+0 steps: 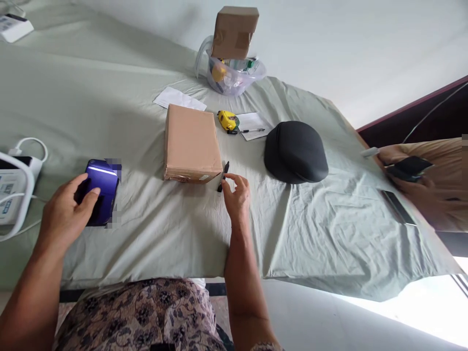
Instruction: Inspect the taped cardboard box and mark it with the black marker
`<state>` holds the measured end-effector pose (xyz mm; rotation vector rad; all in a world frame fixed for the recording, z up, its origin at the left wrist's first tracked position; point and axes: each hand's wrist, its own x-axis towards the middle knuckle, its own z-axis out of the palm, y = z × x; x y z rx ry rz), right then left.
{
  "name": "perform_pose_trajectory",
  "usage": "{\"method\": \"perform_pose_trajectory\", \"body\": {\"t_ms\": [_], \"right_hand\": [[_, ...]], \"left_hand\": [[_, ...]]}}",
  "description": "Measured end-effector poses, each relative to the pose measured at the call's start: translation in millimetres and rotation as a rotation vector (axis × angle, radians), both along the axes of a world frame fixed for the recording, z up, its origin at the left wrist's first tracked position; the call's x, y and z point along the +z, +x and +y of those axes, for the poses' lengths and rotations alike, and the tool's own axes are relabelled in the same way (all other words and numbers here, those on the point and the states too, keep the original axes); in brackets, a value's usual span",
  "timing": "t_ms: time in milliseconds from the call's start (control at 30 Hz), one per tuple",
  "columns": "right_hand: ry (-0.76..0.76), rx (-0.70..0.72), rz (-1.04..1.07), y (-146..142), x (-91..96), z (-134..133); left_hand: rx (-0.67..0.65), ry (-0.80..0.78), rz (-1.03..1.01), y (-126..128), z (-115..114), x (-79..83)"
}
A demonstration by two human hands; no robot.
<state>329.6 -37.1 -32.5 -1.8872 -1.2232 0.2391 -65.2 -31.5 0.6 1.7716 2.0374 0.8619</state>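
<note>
On the left, my left hand (64, 209) has its thumb and fingers around the near left side of a blue-purple smartphone (104, 187). The phone lies on the cloth; part of its right edge is blurred out. My right hand (237, 192) pinches a black marker (225, 168) between thumb and fingertips, close to the cloth. Just left of the marker sits a closed brown cardboard box (192, 141), its front right corner almost touching it. Small printed marks show on the box's front face near that corner.
A yellow tape measure (228, 120), pen (252, 130) and paper (252, 122) lie behind the box. Further back, a clear basket (234, 83) carries another box (236, 31). A black rounded case (296, 152) is right; a power strip (14, 190) is left. Another person's hands (409, 183) hold something dark.
</note>
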Motion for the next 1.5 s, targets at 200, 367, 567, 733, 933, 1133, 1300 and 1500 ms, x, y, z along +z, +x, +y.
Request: {"method": "perform_pose_trajectory", "body": {"t_ms": [200,367,567,733,933,1133,1300,1500], "right_hand": [[-0.192,0.033,-0.199,-3.2,-15.6,-0.6],[-0.233,-0.042,-0.230,0.3,-16.7,-1.5],[-0.227,-0.186,-0.229,15.9,-18.7,-0.3],[-0.028,-0.160,-0.208,12.2,-15.8,4.0],[0.155,0.096,0.014,-9.4,-12.8,4.2],[0.132,0.202,0.148,-18.7,-13.0,2.6],[0.142,0.255,0.209,-19.7,-11.7,4.1],[0.135,0.306,0.223,-25.3,-6.7,4.2]], "left_hand": [[-0.179,0.113,0.050,31.4,-12.5,15.7],[-0.318,0.118,-0.147,53.7,-18.0,11.6],[-0.433,0.014,-0.276,86.2,-10.0,22.7],[-0.501,-0.037,-0.356,108.8,-1.6,39.2],[-0.460,-0.011,-0.447,119.2,4.1,33.9],[-0.454,0.052,-0.427,121.4,3.4,32.4],[-0.479,0.102,-0.386,121.0,5.1,38.1],[-0.478,0.154,-0.393,121.9,2.2,49.9]]}}
